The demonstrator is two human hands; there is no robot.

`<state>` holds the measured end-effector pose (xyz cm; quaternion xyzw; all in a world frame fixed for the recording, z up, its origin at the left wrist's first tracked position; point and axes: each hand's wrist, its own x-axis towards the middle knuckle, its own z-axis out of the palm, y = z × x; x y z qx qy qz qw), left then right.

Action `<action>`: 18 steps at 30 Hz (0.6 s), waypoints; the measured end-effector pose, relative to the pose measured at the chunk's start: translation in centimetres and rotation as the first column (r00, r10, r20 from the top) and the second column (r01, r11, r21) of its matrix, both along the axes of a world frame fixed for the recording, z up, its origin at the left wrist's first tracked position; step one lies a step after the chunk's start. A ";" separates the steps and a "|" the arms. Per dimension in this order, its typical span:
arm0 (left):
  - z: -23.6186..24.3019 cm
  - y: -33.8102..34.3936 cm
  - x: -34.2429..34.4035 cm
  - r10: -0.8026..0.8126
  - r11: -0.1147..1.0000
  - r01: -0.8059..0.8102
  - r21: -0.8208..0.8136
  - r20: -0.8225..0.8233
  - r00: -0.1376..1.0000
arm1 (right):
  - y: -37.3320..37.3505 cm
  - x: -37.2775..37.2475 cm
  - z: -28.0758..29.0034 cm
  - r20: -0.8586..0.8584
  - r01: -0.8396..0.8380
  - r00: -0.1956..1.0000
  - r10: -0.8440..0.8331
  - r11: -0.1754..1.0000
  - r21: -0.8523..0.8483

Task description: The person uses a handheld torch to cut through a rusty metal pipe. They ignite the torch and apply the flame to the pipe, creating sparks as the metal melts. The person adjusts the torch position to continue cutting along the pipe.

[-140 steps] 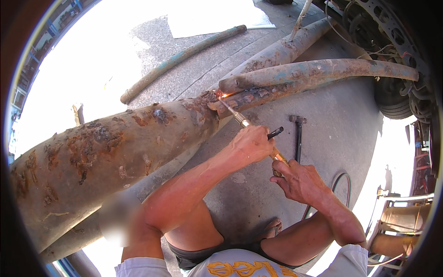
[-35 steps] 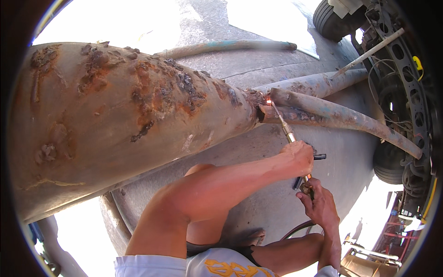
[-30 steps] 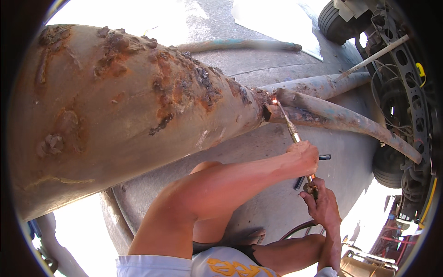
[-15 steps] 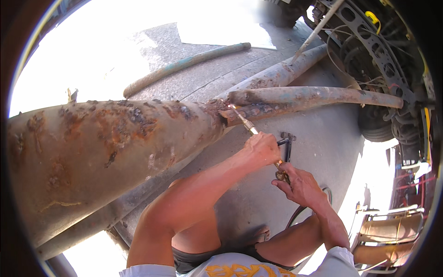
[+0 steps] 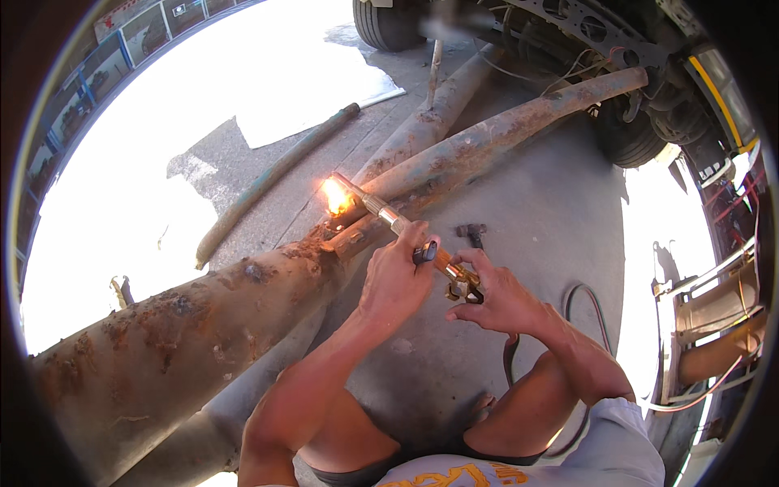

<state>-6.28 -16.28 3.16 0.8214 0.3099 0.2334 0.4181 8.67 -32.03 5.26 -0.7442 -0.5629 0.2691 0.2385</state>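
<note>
A brass gas torch (image 5: 389,217) slants up and left, a bright orange-yellow flame (image 5: 337,197) burning at its tip. My left hand (image 5: 399,274) is closed round the torch's middle; a short dark cylindrical piece (image 5: 424,252) shows beside its fingers, its kind unclear. My right hand (image 5: 507,296) has thumb and fingers around the valve knobs at the torch's rear end. The flame lies over the joint where a thick rusty pipe (image 5: 195,341) meets thinner pipes. One thinner rusty pipe (image 5: 519,126) runs from that joint toward the upper right.
A loose thin pipe (image 5: 276,183) lies on the ground beyond the joint. On the floor past my hands is a hammer (image 5: 471,234). A dark hose (image 5: 596,312) curves beside my right knee. Vehicle wheels and a metal frame (image 5: 584,28) stand at the upper right.
A large flame now shows where only a small glow was at the tip. The torch has lifted off the pipe joint. My right fingers have shifted around the valves, and the view has turned.
</note>
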 end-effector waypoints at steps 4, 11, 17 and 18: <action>1.3 -1.7 1.3 -0.072 0.997 0.075 0.004 0.338 0.939 | -0.6 1.3 1.0 -0.204 0.142 0.972 -0.115 0.982 0.123; 1.3 -2.6 2.7 -0.036 0.991 0.090 -0.098 0.455 0.890 | -1.4 1.7 3.4 -0.444 0.279 0.872 -0.207 0.955 0.102; 0.4 -1.6 3.0 0.035 0.966 0.075 -0.248 0.410 0.912 | -1.9 2.3 3.4 -0.407 0.271 0.889 -0.209 0.957 0.099; 0.3 -1.5 3.2 0.045 0.961 0.074 -0.268 0.412 0.910 | -1.9 2.3 3.0 -0.396 0.260 0.898 -0.191 0.957 0.129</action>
